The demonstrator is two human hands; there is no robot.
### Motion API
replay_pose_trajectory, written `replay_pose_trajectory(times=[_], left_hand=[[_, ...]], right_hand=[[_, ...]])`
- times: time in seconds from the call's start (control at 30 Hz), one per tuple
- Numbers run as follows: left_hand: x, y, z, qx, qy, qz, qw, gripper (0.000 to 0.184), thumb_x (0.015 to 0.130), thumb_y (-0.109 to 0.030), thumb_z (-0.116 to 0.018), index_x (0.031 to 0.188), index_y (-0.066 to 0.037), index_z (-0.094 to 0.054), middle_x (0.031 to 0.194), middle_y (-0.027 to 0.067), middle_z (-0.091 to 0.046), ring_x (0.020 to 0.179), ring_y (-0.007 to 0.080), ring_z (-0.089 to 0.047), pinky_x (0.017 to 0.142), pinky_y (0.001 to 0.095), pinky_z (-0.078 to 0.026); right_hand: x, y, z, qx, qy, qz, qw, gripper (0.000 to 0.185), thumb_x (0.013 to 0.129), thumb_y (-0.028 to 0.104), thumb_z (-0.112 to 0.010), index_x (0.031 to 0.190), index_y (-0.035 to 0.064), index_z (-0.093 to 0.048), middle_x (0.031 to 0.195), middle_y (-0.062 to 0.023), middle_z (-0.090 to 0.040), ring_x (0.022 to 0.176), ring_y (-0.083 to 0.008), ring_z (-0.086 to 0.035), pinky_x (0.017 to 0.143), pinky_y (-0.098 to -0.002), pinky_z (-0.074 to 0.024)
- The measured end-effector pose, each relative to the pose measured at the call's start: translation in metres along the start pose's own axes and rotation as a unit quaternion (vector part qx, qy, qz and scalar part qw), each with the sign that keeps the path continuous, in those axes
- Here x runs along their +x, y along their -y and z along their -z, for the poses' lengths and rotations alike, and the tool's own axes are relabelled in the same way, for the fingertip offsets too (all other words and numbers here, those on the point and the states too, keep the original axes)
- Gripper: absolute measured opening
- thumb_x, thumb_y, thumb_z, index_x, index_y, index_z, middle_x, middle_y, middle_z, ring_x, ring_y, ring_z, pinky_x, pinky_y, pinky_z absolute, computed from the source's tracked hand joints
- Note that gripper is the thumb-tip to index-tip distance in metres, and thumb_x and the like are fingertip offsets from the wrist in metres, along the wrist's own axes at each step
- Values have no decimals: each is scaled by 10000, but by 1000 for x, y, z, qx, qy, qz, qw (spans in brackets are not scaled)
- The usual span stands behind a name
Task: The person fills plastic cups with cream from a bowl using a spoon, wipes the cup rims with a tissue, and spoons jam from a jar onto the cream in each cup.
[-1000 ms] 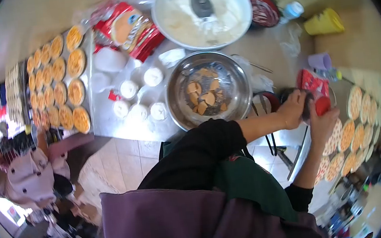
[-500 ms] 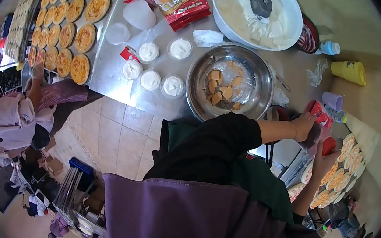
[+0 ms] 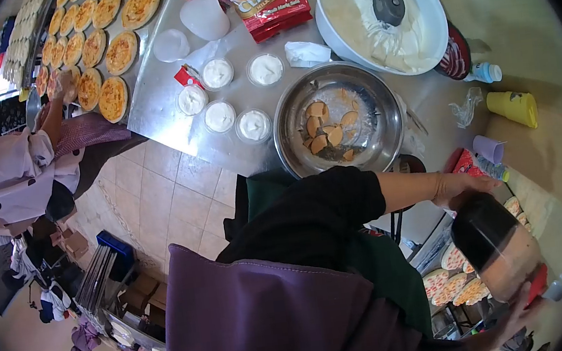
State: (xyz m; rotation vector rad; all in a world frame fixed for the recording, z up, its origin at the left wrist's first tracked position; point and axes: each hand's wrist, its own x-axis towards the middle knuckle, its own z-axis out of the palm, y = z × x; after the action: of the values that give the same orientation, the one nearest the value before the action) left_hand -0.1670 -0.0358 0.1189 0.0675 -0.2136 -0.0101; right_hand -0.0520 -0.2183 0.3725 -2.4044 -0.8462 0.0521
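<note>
black-and-clear container [image 3: 485,232] is held well right of the steel bowl [image 3: 386,122], left hand [image 3: 466,189] grasping its dark end, right hand [image 3: 526,303] holding the red end. imo keep both ends supported, grip even, and steer wide of those topped rounds [image 3: 471,292].

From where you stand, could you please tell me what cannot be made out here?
All in the head view:
Held container: what makes its upper end dark is too unclear to tell.
Left hand: its fingertips are partly hidden by the container, so its grip is uncertain.
Topped rounds at lower right: some are hidden behind the container.
CLASSIC packet: its top is cut off by the upper edge; its smallest print is too small.
</note>
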Motion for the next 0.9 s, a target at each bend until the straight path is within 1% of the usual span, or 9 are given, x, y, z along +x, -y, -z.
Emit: replay_pose_trajectory(times=[0.07, 0.13, 0.23, 0.33, 0.4, 0.43, 0.53, 0.73, 0.9], left_hand=[[-5, 9, 0, -3, 41, -87, 995, 848, 828, -386, -653, 1462, -264, -103, 1371, 54, -383, 1273, 185, -347, 1057, 358, -262], [-22, 10, -29, 4, 17, -99, 995, 851, 825, -361, -663, 1458, -294, -97, 1356, 44, -397, 1256, 173, -366, 1055, 355, -269], [-23, 20, -38, -17, -3, -134, 991, 847, 814, -335, -681, 1442, -368, -113, 1321, 16, -427, 1214, 158, -415, 1026, 351, -328], [-31, 14, -40, -38, -60, -158, 985, 751, 828, -336, -666, 1419, -350, -204, 1313, 20, -433, 1159, 174, -471, 976, 361, -393], [-34, 13, -33, -73, -67, -199, 975, 599, 813, -359, -671, 1334, -247, -396, 1222, 37, -527, 1044, 165, -556, 906, 339, -453], [-38, 10, -33, -75, -66, -198, 975, 599, 813, -359, -671, 1334, -247, -396, 1222, 37, -527, 1044, 165, -556, 906, 339, -453], [-54, 3, -41, -63, -157, -132, 977, 487, 762, -410, -686, 1116, -91, -580, 1001, 40, -655, 878, 134, -625, 831, 278, -480], [-59, 4, -36, -74, -157, -117, 978, 461, 769, -382, -680, 1104, -80, -585, 990, 52, -658, 859, 146, -634, 827, 301, -492], [-56, 9, -30, -95, -151, -91, 980, 498, 785, -416, -649, 1133, -67, -574, 1041, 87, -649, 921, 198, -629, 883, 351, -474]], right_hand=[[4, -3, 9, 52, -28, -16, 998, 687, 839, 329, -662, 1318, -44, -342, 1243, -205, -480, 1076, -249, -523, 906, -334, -439], [3, 2, 2, 86, -102, -40, 990, 694, 852, 358, -636, 1331, -41, -332, 1238, -207, -490, 1076, -283, -538, 902, -358, -461], [-1, 17, -14, 81, -102, -41, 991, 689, 859, 364, -626, 1331, -42, -332, 1242, -211, -487, 1081, -284, -535, 906, -360, -461], [-7, 28, -34, 79, -103, -46, 990, 682, 868, 374, -612, 1330, -42, -332, 1247, -216, -482, 1089, -287, -531, 910, -364, -461], [-15, 35, -51, 83, -102, -18, 991, 640, 898, 375, -567, 1331, -37, -342, 1250, -222, -484, 1102, -294, -524, 919, -377, -461], [-19, 40, -60, 81, -102, -18, 991, 640, 898, 375, -567, 1331, -37, -342, 1250, -222, -484, 1102, -294, -524, 919, -377, -461], [-30, 47, -79, 97, -89, 92, 987, 613, 895, 294, -570, 1311, -80, -320, 1212, -251, -481, 1035, -303, -550, 853, -374, -496], [-39, 34, -78, 92, -90, 125, 984, 554, 890, 220, -578, 1282, -76, -322, 1211, -241, -481, 1056, -292, -539, 861, -373, -487], [-48, 19, -73, 89, -84, 169, 978, 529, 879, 273, -596, 1210, -64, -357, 1212, -255, -472, 1077, -315, -525, 882, -405, -468]])
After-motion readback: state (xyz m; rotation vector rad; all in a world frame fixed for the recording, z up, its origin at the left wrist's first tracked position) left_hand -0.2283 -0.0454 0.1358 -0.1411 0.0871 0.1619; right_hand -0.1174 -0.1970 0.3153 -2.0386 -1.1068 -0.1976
